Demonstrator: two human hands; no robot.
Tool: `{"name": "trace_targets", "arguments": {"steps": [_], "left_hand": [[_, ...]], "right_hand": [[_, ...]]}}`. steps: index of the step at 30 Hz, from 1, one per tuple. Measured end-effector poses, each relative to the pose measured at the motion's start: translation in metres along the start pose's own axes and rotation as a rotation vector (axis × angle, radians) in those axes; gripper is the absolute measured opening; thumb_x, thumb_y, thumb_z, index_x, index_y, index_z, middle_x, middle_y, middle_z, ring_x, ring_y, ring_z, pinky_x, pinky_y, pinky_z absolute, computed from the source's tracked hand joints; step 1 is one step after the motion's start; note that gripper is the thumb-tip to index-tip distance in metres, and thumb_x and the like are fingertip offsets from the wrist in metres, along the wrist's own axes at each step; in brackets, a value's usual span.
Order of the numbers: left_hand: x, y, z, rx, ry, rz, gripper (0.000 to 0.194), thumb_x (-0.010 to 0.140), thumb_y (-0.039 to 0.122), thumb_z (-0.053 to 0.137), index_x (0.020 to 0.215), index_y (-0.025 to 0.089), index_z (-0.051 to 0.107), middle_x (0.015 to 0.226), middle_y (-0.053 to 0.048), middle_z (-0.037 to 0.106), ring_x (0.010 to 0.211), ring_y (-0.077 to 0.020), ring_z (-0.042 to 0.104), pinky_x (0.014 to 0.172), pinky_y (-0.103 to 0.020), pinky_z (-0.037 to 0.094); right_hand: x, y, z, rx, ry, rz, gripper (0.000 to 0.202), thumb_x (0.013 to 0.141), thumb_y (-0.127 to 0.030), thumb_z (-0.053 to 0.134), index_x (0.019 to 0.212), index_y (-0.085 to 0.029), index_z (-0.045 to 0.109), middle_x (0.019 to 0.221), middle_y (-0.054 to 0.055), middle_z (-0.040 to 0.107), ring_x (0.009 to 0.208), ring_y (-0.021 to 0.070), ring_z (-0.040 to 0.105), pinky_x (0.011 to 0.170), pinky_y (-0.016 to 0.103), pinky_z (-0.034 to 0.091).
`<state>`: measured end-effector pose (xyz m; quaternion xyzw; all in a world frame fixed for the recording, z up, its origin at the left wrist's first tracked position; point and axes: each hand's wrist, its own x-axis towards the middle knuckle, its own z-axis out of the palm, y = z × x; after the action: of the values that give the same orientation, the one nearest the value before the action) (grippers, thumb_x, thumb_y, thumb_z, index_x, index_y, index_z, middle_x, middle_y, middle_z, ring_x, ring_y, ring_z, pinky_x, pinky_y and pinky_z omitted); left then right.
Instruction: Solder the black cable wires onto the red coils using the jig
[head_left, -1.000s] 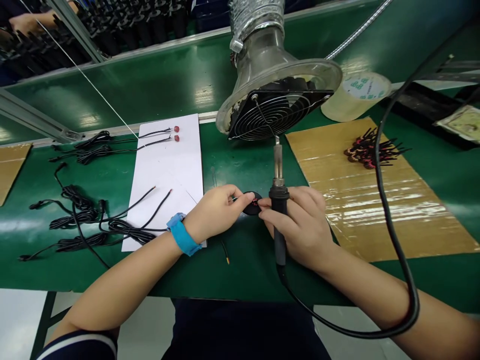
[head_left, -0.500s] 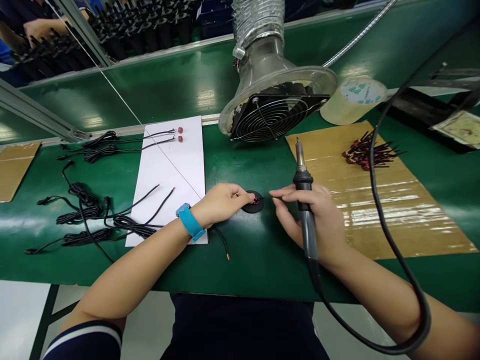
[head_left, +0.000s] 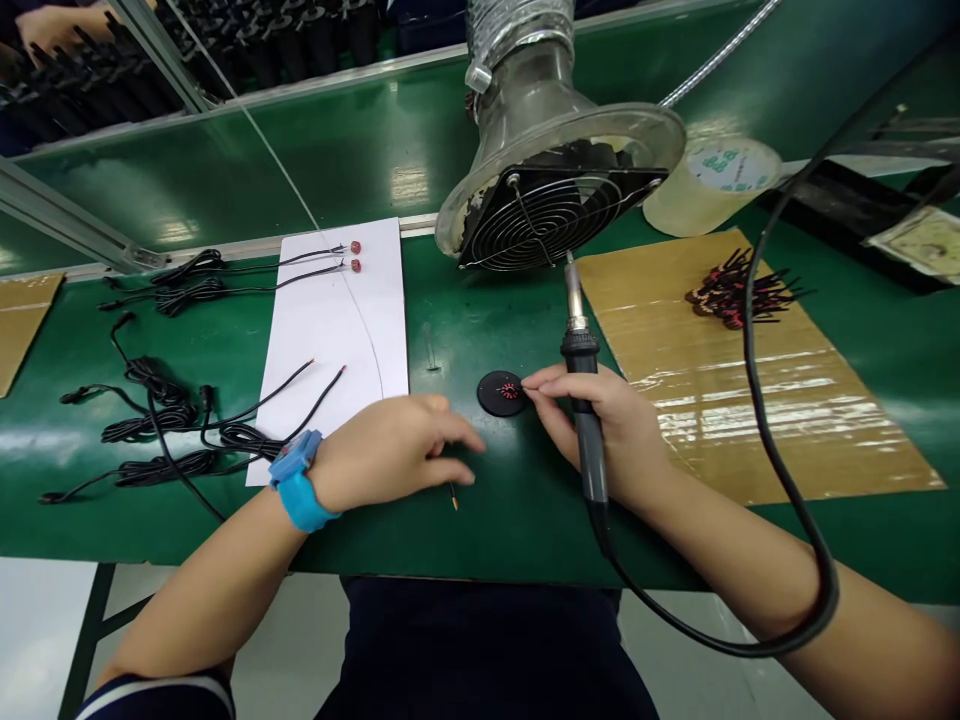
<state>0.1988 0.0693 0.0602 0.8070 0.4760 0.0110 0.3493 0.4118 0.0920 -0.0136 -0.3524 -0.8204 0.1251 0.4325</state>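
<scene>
A soldering iron [head_left: 580, 345] rests in my right hand [head_left: 626, 425], its metal tip pointing away beneath the rim of the fume hood. The thumb and forefinger of that hand pinch at the right edge of a small black disc [head_left: 491, 402], which has a ring of red marks on it. I cannot make out whether they hold something there. My left hand [head_left: 394, 450] hovers left of the disc, thumb and fingers apart, with nothing in it. Just below its thumb a black cable's stripped end [head_left: 454, 497] shows; the hand hides the rest.
Coiled black cables [head_left: 161, 420] lie at the left, some reaching over white paper [head_left: 341, 330]. The fume hood [head_left: 559, 165] hangs low over the bench. At the right are cardboard [head_left: 645, 300], a pile of red-black wired parts [head_left: 739, 292] and a tape roll [head_left: 709, 185].
My left hand has left the disc and moved left and nearer, opening. My right hand has moved left to the disc's edge, carrying the soldering iron along.
</scene>
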Motion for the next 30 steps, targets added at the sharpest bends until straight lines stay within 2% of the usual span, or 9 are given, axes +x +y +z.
{"name": "trace_targets", "arguments": {"steps": [3, 5, 7, 12, 15, 19, 21, 25, 30], "left_hand": [[-0.006, -0.007, 0.009, 0.162, -0.150, 0.081, 0.025, 0.073, 0.030, 0.069, 0.098, 0.026, 0.068, 0.083, 0.000, 0.054, 0.064, -0.0102, 0.053, 0.054, -0.022, 0.036], [-0.004, -0.010, 0.015, 0.222, -0.133, 0.091, 0.012, 0.078, 0.030, 0.064, 0.088, 0.025, 0.069, 0.086, 0.000, 0.055, 0.064, -0.0107, 0.054, 0.054, -0.023, 0.037], [-0.002, -0.012, 0.019, 0.246, -0.112, 0.111, 0.011, 0.081, 0.030, 0.060, 0.084, 0.024, 0.069, 0.091, -0.001, 0.055, 0.067, -0.0112, 0.055, 0.055, -0.024, 0.038], [-0.002, -0.017, 0.017, 0.273, -0.076, 0.140, 0.013, 0.080, 0.026, 0.061, 0.090, 0.023, 0.068, 0.098, -0.002, 0.058, 0.070, -0.0127, 0.057, 0.059, -0.025, 0.041], [-0.002, -0.020, 0.016, 0.226, 0.065, 0.154, 0.015, 0.084, 0.023, 0.055, 0.086, 0.022, 0.070, 0.088, -0.002, 0.062, 0.073, -0.0138, 0.059, 0.062, -0.025, 0.043], [0.000, -0.014, 0.019, -0.050, 0.488, 0.185, 0.018, 0.083, 0.029, 0.058, 0.093, 0.022, 0.071, 0.075, -0.002, 0.064, 0.069, -0.0117, 0.059, 0.062, -0.022, 0.045], [0.000, -0.010, 0.021, -0.192, 0.597, 0.171, 0.017, 0.080, 0.029, 0.062, 0.092, 0.022, 0.072, 0.070, -0.001, 0.064, 0.063, -0.0097, 0.058, 0.058, -0.020, 0.045], [0.000, -0.006, 0.024, -0.334, 0.620, 0.131, 0.012, 0.075, 0.025, 0.067, 0.085, 0.020, 0.074, 0.066, -0.001, 0.065, 0.059, -0.0094, 0.056, 0.056, -0.020, 0.045], [0.001, -0.008, 0.028, -0.383, 0.569, 0.090, 0.013, 0.076, 0.025, 0.067, 0.086, 0.021, 0.074, 0.067, -0.001, 0.065, 0.061, -0.0102, 0.056, 0.056, -0.021, 0.044]], "right_hand": [[-0.005, 0.005, -0.002, -0.075, -0.030, -0.097, 0.026, 0.080, -0.007, 0.053, 0.096, -0.026, 0.048, 0.094, 0.001, 0.066, 0.080, 0.0137, 0.065, 0.067, 0.028, 0.056], [-0.009, 0.008, -0.003, -0.158, -0.036, -0.163, 0.024, 0.081, -0.008, 0.051, 0.098, -0.026, 0.051, 0.098, 0.001, 0.066, 0.084, 0.0138, 0.065, 0.068, 0.027, 0.056], [-0.013, 0.012, -0.004, -0.249, -0.031, -0.219, 0.024, 0.081, -0.010, 0.052, 0.099, -0.026, 0.052, 0.101, 0.001, 0.067, 0.086, 0.0139, 0.065, 0.069, 0.025, 0.056], [-0.015, 0.016, -0.005, -0.354, -0.051, -0.294, 0.024, 0.080, -0.013, 0.054, 0.100, -0.026, 0.053, 0.103, 0.001, 0.067, 0.085, 0.0153, 0.066, 0.066, 0.026, 0.057], [-0.010, 0.010, -0.007, -0.296, -0.025, -0.302, 0.027, 0.077, -0.011, 0.057, 0.099, -0.026, 0.052, 0.103, 0.004, 0.067, 0.085, 0.0174, 0.066, 0.066, 0.029, 0.057], [0.002, -0.012, -0.010, -0.170, 0.075, -0.195, 0.030, 0.072, -0.008, 0.060, 0.095, -0.025, 0.051, 0.101, 0.006, 0.067, 0.084, 0.0194, 0.066, 0.069, 0.035, 0.056], [0.007, -0.026, -0.011, -0.081, 0.097, -0.116, 0.030, 0.072, -0.008, 0.061, 0.093, -0.025, 0.050, 0.095, 0.004, 0.067, 0.082, 0.0187, 0.066, 0.069, 0.036, 0.056], [0.013, -0.047, -0.009, 0.132, 0.079, -0.001, 0.031, 0.072, -0.005, 0.062, 0.092, -0.025, 0.050, 0.090, 0.004, 0.065, 0.081, 0.0177, 0.065, 0.072, 0.036, 0.055], [0.016, -0.057, -0.004, 0.198, 0.076, -0.006, 0.030, 0.072, -0.002, 0.061, 0.090, -0.023, 0.049, 0.088, 0.003, 0.062, 0.080, 0.0158, 0.064, 0.073, 0.036, 0.055]]}}
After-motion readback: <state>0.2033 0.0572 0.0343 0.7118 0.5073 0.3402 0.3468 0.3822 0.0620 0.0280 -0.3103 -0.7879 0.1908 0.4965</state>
